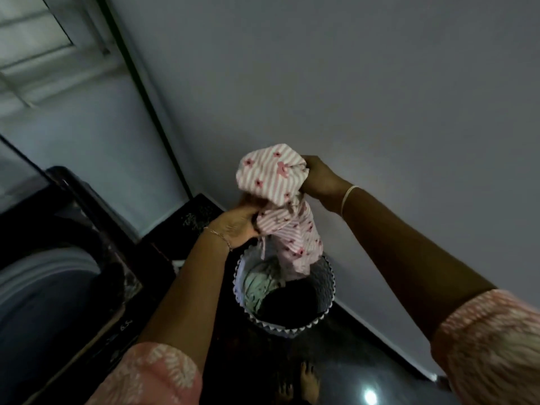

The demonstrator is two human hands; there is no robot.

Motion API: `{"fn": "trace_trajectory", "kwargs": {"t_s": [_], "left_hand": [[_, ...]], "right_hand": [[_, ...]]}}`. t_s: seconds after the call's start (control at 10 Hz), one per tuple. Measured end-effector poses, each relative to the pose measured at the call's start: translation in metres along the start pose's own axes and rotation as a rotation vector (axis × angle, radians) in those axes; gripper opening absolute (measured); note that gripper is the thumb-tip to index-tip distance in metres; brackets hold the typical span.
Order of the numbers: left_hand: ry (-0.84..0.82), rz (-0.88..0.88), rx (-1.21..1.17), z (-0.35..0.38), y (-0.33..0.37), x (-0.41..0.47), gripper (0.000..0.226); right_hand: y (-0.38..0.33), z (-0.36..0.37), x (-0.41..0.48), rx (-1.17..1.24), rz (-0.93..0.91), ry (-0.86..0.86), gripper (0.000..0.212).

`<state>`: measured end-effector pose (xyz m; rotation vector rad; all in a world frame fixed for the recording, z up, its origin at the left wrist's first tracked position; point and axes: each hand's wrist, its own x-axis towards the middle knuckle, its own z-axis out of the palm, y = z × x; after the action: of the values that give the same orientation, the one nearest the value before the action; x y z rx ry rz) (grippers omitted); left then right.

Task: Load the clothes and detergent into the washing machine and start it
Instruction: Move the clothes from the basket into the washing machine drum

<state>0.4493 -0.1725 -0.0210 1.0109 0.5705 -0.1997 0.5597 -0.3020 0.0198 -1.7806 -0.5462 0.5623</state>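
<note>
Both hands are closed on 1 pink striped garment with small flower prints, held up in the air above the laundry basket. The right hand grips the bunched top of the cloth from the right side, fingers curled tight into the fabric. The left hand clutches a fold lower down on the left, palm turned toward the cloth. Each wrist carries a thin bracelet, and both arms end in pink patterned sleeves at the lower corners of the view.

The tail of the garment hangs down and its lowest edge dips just inside the basket's far rim. The basket is round with a zigzag-trimmed rim, and stands on the dark floor close against the foot of the grey wall. Inside it lie a pale greenish cloth on the left and something dark to the right of it.

To the left, the washing machine stands with its dark top frame and pale round tub opening facing up; open floor lies between its edge and the basket. Bare toes show on the floor near the bottom edge, beside a bright reflection.
</note>
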Motion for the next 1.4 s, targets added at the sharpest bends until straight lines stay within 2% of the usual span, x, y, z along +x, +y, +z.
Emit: {"fn": "trace_trajectory", "kwargs": {"t_s": [0.1,0.2,0.3,0.4,0.5,0.6,0.7,0.8,0.9,1.0,1.1,1.2,1.3,1.4], "left_hand": [[0.117,0.035,-0.029,0.013,0.011,-0.013,0.036],[0.219,0.152,0.07,0.026,0.02,-0.027,0.04],[0.271,0.234,0.115,0.035,0.034,-0.032,0.043],[0.256,0.31,0.09,0.045,0.052,-0.051,0.043],[0.31,0.393,0.165,0.05,0.07,-0.064,0.04],[0.227,0.5,0.146,0.067,0.088,-0.09,0.028],[-0.005,0.749,0.476,0.082,0.115,-0.095,0.026],[0.136,0.766,0.534,0.093,0.133,-0.106,0.037],[-0.054,0.89,0.477,0.113,0.131,-0.137,0.07],[-0.043,0.566,-0.132,0.116,0.127,-0.147,0.042],[0.062,0.542,0.005,0.101,0.136,-0.143,0.051],[0.085,0.724,0.077,0.077,0.14,-0.134,0.03],[0.188,0.657,0.106,0.044,0.129,-0.119,0.016],[0.15,0.565,0.2,0.032,0.105,-0.109,0.094]], "right_hand": [[-0.027,0.001,-0.009,0.051,-0.091,-0.065,0.019],[-0.052,0.0,-0.017,0.124,-0.154,-0.112,0.02],[-0.075,-0.008,-0.026,0.219,-0.157,-0.136,0.033],[-0.085,-0.023,-0.034,0.265,-0.14,-0.088,0.049],[-0.091,-0.035,-0.046,0.532,-0.05,-0.092,0.05],[-0.099,-0.037,-0.061,0.53,-0.101,-0.182,0.041],[-0.105,-0.033,-0.069,0.322,-0.205,-0.246,0.062],[-0.107,-0.03,-0.067,0.229,-0.189,-0.253,0.078],[-0.111,-0.026,-0.064,0.174,-0.192,-0.18,0.079],[-0.122,-0.026,-0.061,0.188,-0.243,-0.091,0.077],[-0.133,-0.024,-0.056,0.232,-0.342,-0.084,0.058],[-0.143,-0.019,-0.051,0.294,-0.379,-0.045,0.048],[-0.157,-0.019,-0.043,0.397,-0.351,-0.017,0.038],[-0.169,-0.021,-0.033,0.442,-0.367,-0.02,0.043]]}}
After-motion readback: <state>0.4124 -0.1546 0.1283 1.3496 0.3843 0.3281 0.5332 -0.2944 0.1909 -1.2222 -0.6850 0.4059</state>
